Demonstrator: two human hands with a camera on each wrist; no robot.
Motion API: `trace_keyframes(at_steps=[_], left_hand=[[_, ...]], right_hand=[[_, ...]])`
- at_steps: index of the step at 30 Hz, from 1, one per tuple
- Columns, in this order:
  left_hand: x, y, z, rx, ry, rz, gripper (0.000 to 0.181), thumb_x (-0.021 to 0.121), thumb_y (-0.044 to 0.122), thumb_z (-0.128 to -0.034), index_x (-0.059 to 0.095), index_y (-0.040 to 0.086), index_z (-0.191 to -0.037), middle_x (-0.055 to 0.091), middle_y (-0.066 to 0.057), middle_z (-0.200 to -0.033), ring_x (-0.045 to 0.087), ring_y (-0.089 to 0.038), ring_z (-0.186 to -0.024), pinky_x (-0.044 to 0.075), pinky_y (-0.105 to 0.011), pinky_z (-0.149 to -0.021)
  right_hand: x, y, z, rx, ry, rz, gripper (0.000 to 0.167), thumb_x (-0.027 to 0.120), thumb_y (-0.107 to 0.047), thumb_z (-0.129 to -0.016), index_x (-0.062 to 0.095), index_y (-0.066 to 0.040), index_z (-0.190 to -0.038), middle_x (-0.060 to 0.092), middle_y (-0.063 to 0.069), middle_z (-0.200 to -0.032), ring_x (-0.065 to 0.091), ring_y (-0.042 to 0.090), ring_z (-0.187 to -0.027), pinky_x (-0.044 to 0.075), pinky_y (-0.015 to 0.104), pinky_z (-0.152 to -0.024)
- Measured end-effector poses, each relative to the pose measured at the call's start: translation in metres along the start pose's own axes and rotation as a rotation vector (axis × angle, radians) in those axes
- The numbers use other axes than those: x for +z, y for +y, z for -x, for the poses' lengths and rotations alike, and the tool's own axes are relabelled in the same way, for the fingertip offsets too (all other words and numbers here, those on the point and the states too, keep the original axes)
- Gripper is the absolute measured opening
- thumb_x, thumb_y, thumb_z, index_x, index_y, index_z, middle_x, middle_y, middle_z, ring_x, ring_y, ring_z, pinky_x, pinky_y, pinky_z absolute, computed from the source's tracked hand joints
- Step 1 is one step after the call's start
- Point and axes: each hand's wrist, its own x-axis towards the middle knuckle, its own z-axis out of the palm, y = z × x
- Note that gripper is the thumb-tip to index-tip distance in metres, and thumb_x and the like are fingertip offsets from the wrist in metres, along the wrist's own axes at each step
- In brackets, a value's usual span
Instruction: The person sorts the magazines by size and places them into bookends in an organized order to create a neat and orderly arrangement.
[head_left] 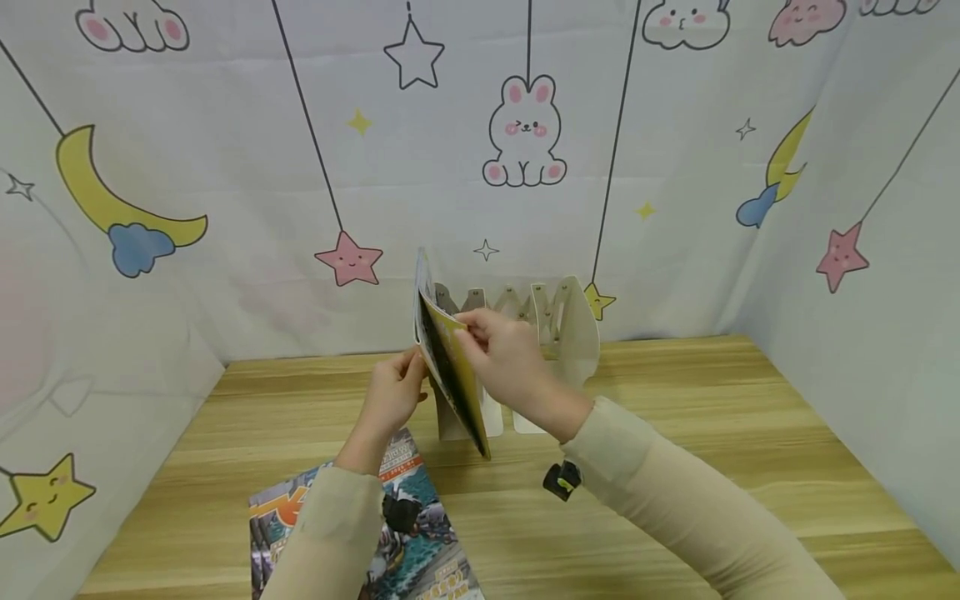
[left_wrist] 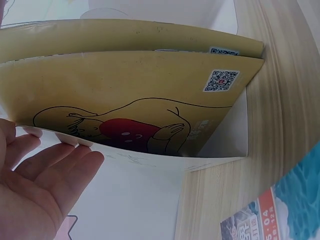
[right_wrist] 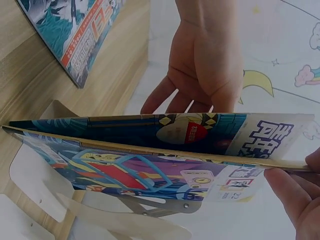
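Teal pile (head_left: pixel 423 521) flat up front, gold-backed magazines (left_wrist: pixel 120 85) upright farther back: partway along, I'd say.
So the nearest stuff was that pile on the wood-grain table (head_left: pixel 660 483), partly under the left forearm and not racked. Past it, the left hand (head_left: pixel 392 392) had its fingers fairly straight, tips against a pale sheet-like surface (left_wrist: pixel 135 158); couldn't tell if that was a cover or a rack panel, and didn't see those fingers wrapped around anything. The right hand (head_left: pixel 513 350) was pinching the edge of one magazine. At least two stood upright, a bit fanned, at the left end of the pale rack (head_left: pixel 581 333). So they were up but not let go of, and I couldn't tell if they were properly seated. Bunny-and-star backdrop (head_left: pixel 450 158) behind everything.
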Motion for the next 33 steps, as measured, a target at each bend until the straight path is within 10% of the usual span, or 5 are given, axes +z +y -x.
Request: trace_keyframes(at_steps=[8,33], left_hand=[[0.001,-0.003,-0.002,-0.004,0.014,0.003,0.039,0.038,0.020,-0.1028,0.052,0.001,-0.134,0.061,-0.025,-0.120,0.058,-0.035,-0.116,0.057,-0.042,-0.082],[-0.001,-0.003,-0.001,-0.016,0.008,0.025,0.042,0.036,0.023,-0.1036,0.050,-0.002,-0.135,0.058,-0.026,-0.122,0.057,-0.036,-0.112,0.056,-0.044,-0.084]], right_hand=[[0.005,-0.002,0.003,0.031,-0.057,-0.070,0.023,0.060,-0.013,-0.093,0.067,-0.002,-0.112,0.072,0.011,-0.101,0.071,0.017,-0.088,0.057,0.020,-0.075],[0.014,-0.009,0.010,0.031,-0.164,-0.133,0.036,0.066,-0.020,-0.090,0.062,-0.002,-0.121,0.068,0.012,-0.114,0.068,0.018,-0.099,0.055,0.019,-0.079]])
